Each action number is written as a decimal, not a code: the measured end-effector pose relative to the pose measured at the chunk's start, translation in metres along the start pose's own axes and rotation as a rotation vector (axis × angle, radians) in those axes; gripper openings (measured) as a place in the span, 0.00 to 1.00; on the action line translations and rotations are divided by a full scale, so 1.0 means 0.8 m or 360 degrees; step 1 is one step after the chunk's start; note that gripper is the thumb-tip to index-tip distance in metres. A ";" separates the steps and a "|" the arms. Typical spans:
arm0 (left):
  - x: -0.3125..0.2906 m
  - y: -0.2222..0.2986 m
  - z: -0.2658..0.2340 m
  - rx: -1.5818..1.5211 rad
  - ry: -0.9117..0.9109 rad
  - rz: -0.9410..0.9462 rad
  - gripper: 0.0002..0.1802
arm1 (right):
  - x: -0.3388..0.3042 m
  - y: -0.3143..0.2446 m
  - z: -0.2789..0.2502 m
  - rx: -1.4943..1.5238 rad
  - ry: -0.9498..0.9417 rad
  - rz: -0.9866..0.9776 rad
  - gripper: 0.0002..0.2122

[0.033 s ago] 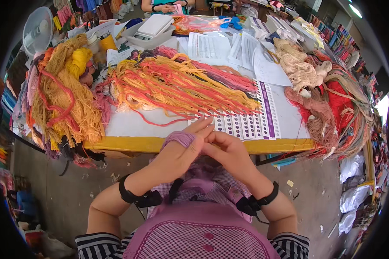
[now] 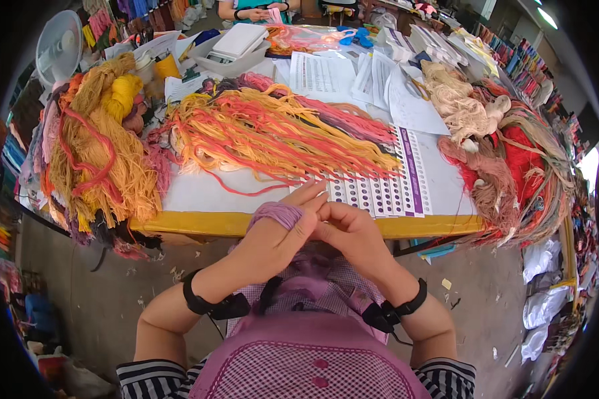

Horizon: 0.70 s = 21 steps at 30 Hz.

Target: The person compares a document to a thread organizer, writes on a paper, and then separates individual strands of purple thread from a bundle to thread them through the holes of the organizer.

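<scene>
Both hands have barely moved since earlier: the left hand (image 2: 283,234) slants forward, fingers extended, soft mauve yarn strands (image 2: 277,213) wound round it, while the right hand (image 2: 355,233) curls its fingers against it, any grip hidden.

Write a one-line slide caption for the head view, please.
Purple yarn across the back of the left hand, right hand close by, before a table bearing orange and yellow yarn.

We are seeing bright, fairly even light: a lamp (image 2: 546,16) is glowing at upper right, silvery bags (image 2: 542,259) are catching glare, and the floor (image 2: 113,299) is looking dimmer. The yarn (image 2: 266,136) is showing crisply; the fisheye corners are fading to black.
</scene>
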<state>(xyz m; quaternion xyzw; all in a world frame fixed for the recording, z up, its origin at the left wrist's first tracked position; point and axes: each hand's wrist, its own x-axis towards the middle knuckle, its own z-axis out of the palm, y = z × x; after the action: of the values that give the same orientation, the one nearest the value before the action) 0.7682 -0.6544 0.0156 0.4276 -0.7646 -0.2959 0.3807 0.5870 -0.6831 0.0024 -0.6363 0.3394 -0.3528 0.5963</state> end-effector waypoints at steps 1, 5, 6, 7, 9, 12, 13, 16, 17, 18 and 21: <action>0.004 0.004 -0.006 -0.0001 0.0005 0.0012 0.29 | 0.000 -0.003 0.000 0.0246 0.0019 0.0064 0.07; 0.002 -0.012 -0.031 -0.0642 -0.0202 -0.0328 0.28 | 0.004 -0.002 -0.006 0.0934 -0.0002 0.0211 0.07; 0.003 -0.007 -0.031 -0.1069 -0.0141 -0.0613 0.29 | 0.008 -0.002 -0.004 0.0933 -0.0006 0.0211 0.07; 0.005 -0.005 -0.029 -0.1496 -0.0079 -0.0899 0.30 | 0.013 -0.002 -0.002 0.0830 -0.0018 0.0250 0.07; 0.004 -0.006 -0.024 -0.1478 -0.0012 -0.0867 0.31 | 0.015 -0.003 0.003 0.0631 -0.0037 0.0340 0.08; 0.004 -0.013 -0.018 -0.0628 -0.0003 -0.0364 0.28 | 0.022 -0.001 0.011 0.0606 -0.0082 0.0331 0.08; 0.004 -0.012 -0.020 -0.0632 -0.0004 -0.0367 0.28 | 0.024 0.001 0.012 0.0606 -0.0080 0.0336 0.08; 0.010 -0.013 -0.029 -0.0778 -0.0035 -0.0445 0.26 | 0.028 0.008 0.009 0.0679 0.0003 0.0114 0.07; 0.011 -0.017 -0.033 -0.1035 -0.0036 -0.0606 0.26 | 0.028 0.010 0.005 0.0737 -0.0014 0.0161 0.07; 0.013 -0.019 -0.035 -0.1292 -0.0036 -0.0768 0.26 | 0.028 0.011 0.002 0.0795 -0.0032 0.0206 0.07; 0.014 -0.016 -0.031 -0.1453 -0.0018 -0.0941 0.25 | 0.032 0.011 0.002 0.0806 -0.0077 0.0284 0.07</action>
<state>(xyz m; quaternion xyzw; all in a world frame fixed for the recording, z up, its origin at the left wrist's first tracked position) 0.7906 -0.6733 0.0226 0.4139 -0.4076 -0.6947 0.4243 0.6011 -0.7046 -0.0054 -0.4427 0.2806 -0.3572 0.7731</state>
